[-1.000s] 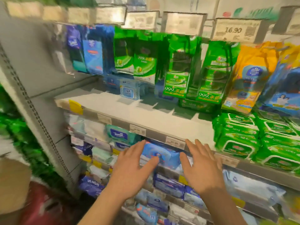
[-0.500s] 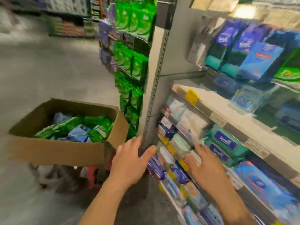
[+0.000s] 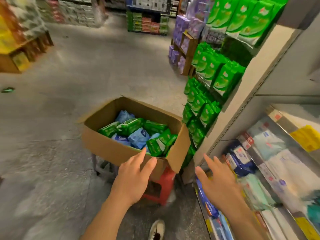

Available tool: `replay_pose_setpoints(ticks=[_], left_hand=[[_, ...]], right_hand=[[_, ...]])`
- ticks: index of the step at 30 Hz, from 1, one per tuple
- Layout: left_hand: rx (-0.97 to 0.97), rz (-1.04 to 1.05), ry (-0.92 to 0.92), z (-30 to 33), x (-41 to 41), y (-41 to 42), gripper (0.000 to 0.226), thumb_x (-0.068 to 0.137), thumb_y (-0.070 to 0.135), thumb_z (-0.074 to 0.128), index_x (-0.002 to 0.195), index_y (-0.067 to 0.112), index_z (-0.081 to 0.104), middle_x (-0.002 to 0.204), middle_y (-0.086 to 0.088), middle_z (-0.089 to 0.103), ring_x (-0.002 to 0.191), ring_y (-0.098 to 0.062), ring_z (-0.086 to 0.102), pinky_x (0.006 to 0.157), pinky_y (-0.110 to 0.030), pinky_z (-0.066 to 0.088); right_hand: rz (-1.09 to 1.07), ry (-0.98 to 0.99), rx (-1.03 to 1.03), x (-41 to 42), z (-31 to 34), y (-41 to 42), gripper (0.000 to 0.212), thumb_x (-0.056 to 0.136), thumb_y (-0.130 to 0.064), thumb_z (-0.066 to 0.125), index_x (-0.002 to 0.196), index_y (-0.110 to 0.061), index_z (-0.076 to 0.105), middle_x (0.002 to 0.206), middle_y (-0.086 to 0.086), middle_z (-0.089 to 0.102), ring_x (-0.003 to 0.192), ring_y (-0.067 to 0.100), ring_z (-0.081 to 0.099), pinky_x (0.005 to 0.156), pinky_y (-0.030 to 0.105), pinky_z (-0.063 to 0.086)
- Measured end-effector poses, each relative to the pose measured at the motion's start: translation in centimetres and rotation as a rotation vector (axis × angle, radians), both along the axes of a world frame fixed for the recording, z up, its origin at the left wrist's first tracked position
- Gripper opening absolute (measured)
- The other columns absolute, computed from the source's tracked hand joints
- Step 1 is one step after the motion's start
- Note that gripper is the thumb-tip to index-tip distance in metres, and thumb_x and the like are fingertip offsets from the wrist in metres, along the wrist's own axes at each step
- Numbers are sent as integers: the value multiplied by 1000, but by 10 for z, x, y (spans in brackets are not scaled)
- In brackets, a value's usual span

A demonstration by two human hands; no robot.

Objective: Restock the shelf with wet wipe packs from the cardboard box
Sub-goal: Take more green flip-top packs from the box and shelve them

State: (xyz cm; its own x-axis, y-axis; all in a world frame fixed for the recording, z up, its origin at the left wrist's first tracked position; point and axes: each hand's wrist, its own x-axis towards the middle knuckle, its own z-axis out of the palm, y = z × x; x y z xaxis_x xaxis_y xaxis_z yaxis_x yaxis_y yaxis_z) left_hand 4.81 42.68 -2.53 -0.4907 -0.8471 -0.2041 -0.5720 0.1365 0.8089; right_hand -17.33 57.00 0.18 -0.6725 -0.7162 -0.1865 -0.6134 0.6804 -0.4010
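A brown cardboard box (image 3: pixel 121 149) sits in the middle of the frame, with its top open. It rests on a small red stool (image 3: pixel 162 187) on the grey floor (image 3: pixel 52 153). Inside the box is a jumble of wet wipe packs (image 3: pixel 138 134), some green and some blue. The left hand (image 3: pixel 133 177) is low in the middle of the frame, in front of the near edge of the box. Its fingers are spread wide and it holds nothing. The right hand (image 3: pixel 218 182) is just to the right of it, down by the lower shelves. Its fingers are spread wide too, and it is empty. The shelf (image 3: pixel 280 125) runs down the right side of the frame, with white, blue and pale green packs lined up on it and little price tags on the front edge. Tall green packs (image 3: pixel 223 78) hang on the end of the shelf unit, above and to the right of the box. A white shoe (image 3: pixel 156 229) shows at the bottom of the frame.
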Motion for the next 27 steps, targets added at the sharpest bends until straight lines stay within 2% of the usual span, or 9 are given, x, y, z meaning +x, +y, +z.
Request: replay_pose_setpoints(ticks=[4, 6, 9, 12, 16, 20, 23, 25, 27], left_hand=[[-15, 35, -34, 4, -22, -50, 91, 78, 89, 23, 159, 46, 24, 163, 14, 32, 153, -18, 23, 121, -45, 22], [-20, 27, -70, 7, -41, -76, 85, 86, 86, 30, 160, 42, 26, 164, 12, 31, 153, -15, 23, 121, -42, 20], [-4, -3, -135, 8, -68, -111, 89, 84, 91, 25, 159, 43, 26, 165, 11, 30, 154, -13, 21, 124, -40, 19], [11, 15, -188, 5, -89, -140, 96, 78, 95, 21, 159, 44, 27, 166, 13, 30, 155, -12, 21, 126, -43, 17], [78, 47, -238, -1, -110, -165, 93, 75, 87, 22, 158, 45, 26, 166, 13, 27, 156, -12, 18, 126, -45, 18], [117, 68, -210, -7, -118, -182, 85, 80, 84, 27, 156, 45, 31, 164, 16, 32, 152, -8, 25, 122, -41, 24], [167, 99, -194, -11, -120, -198, 74, 89, 76, 32, 155, 43, 35, 161, 17, 35, 150, -8, 28, 121, -38, 25], [188, 97, -213, -17, -121, -213, 69, 93, 72, 33, 155, 42, 36, 161, 15, 36, 149, -9, 30, 120, -38, 25], [203, 86, -199, -24, -120, -227, 77, 86, 77, 30, 154, 41, 39, 160, 16, 38, 148, -7, 32, 120, -36, 24]], right_hand=[[81, -47, -52, -31, -15, -67, 87, 78, -94, 14, 157, -55, 14, 170, -10, 15, 158, 27, 10, 121, 67, 15], [106, -91, -10, -47, -16, -98, 77, 88, -85, 25, 158, -53, 15, 171, -11, 11, 158, 26, 7, 121, 69, 11], [138, -146, -9, -74, -18, -136, 66, 100, -68, 36, 159, -49, 16, 172, -9, 10, 158, 25, 5, 124, 62, 11], [176, -212, -55, -103, -31, -164, 67, 101, -63, 42, 160, -46, 16, 171, -5, 13, 158, 25, 5, 125, 56, 13], [190, -275, -8, -133, -55, -201, 71, 101, -60, 44, 162, -41, 13, 171, -1, 15, 158, 26, 5, 127, 51, 13], [212, -287, -21, -144, -71, -226, 71, 102, -53, 49, 163, -30, 20, 165, 3, 31, 153, 25, 20, 125, 41, 21], [232, -278, -14, -146, -82, -241, 68, 102, -50, 52, 161, -29, 26, 152, 3, 44, 145, 29, 32, 116, 42, 32], [238, -272, 20, -148, -92, -257, 65, 102, -49, 53, 159, -26, 32, 135, 2, 56, 133, 27, 46, 107, 38, 40], [222, -273, 52, -147, -102, -275, 59, 101, -48, 54, 152, -21, 44, 109, 0, 69, 106, 19, 62, 88, 34, 50]])
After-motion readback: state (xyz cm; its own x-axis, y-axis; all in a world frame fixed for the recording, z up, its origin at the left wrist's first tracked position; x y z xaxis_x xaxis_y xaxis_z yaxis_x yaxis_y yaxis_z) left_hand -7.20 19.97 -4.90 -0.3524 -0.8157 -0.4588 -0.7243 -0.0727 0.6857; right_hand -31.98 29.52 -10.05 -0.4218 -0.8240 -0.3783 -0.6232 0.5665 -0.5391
